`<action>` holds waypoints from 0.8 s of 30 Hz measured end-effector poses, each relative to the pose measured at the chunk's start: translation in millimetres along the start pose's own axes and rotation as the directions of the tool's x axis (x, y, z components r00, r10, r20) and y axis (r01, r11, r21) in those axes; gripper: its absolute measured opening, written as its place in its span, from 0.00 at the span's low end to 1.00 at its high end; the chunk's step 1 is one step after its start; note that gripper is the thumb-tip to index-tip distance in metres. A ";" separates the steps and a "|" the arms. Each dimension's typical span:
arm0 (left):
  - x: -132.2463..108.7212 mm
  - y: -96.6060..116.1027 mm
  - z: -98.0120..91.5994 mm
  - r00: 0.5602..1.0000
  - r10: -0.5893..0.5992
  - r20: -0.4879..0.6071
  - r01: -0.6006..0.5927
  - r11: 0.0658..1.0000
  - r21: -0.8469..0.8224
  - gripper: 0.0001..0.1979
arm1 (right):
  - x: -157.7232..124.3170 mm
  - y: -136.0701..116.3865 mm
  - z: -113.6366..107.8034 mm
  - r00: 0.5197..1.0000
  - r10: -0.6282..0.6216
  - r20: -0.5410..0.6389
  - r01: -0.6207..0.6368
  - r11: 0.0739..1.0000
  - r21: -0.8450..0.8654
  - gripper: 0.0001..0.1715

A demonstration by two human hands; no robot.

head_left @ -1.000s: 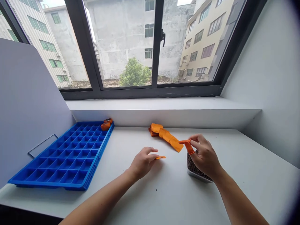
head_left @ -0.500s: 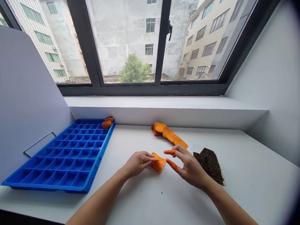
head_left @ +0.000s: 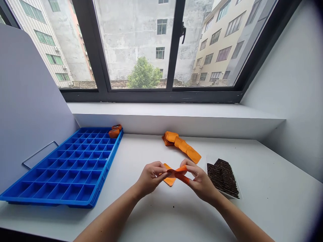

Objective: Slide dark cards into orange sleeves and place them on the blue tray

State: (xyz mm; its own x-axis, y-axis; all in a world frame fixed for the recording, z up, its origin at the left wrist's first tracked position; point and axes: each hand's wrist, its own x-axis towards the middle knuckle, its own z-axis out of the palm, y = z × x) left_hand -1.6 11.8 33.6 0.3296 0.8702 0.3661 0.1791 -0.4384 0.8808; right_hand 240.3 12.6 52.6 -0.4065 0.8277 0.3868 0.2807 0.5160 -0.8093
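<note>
My left hand (head_left: 150,176) and my right hand (head_left: 199,181) meet over the middle of the white table, both pinching one flat orange pouch (head_left: 169,180). Orange finger cots cover my right thumb and forefinger (head_left: 183,173). A stack of the same orange pouches (head_left: 183,146) fans out behind my hands. To the right lies a clear tray of dark brown square pieces (head_left: 223,175).
A blue compartment tray (head_left: 70,168) lies at the left with two orange-brown items (head_left: 114,131) in its far corner. A grey divider panel (head_left: 27,111) stands at the left. A white ledge and window run along the back, a wall at the right.
My right hand came off the dark pieces tray and moved left to the pouch. My left hand lifted the pouch, and both hands now pinch it together.
</note>
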 end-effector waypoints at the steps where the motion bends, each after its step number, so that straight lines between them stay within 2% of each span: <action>1: -0.5 0.8 0.6 1.000 0.008 -0.007 -0.008 1.000 0.002 0.14 | 0.2 0.1 0.5 1.000 0.001 -0.009 -0.001 1.000 0.005 0.17; 3: -1.5 2.7 1.8 0.999 0.034 -0.015 -0.034 0.999 -0.007 0.11 | 0.8 0.2 0.8 1.000 0.000 -0.020 0.000 1.000 0.012 0.19; 8: -3.8 5.0 6.6 0.991 0.133 0.000 -0.133 0.991 -0.033 0.18 | 1.7 3.1 0.4 1.000 -0.006 0.004 0.006 0.999 0.049 0.22; 13: -5.0 4.8 6.9 0.988 0.149 0.048 -0.144 0.984 -0.101 0.13 | 1.1 9.5 -0.6 1.000 -0.002 -0.009 0.002 0.999 0.036 0.24; 17: -5.4 2.0 4.4 0.977 0.193 0.086 -0.185 0.979 -0.089 0.10 | 0.5 12.0 -1.1 1.000 0.002 -0.019 -0.002 0.999 0.034 0.26; 21: -5.2 -0.6 6.8 0.964 0.258 0.070 -0.252 0.964 -0.085 0.07 | 0.0 13.0 0.7 1.000 0.001 -0.010 -0.001 0.999 0.033 0.30; 24: -4.4 -0.7 9.8 0.948 0.313 0.051 -0.309 0.948 -0.069 0.07 | -0.9 14.3 0.2 1.000 -0.024 -0.013 0.024 0.999 -0.028 0.31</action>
State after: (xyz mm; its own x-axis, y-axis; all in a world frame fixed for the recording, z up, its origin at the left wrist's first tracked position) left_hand 5.9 6.0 28.4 0.4157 0.6767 0.6076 0.0044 -0.6696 0.7427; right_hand 244.5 19.2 40.7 -0.4021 0.8176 0.4121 0.2946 0.5417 -0.7873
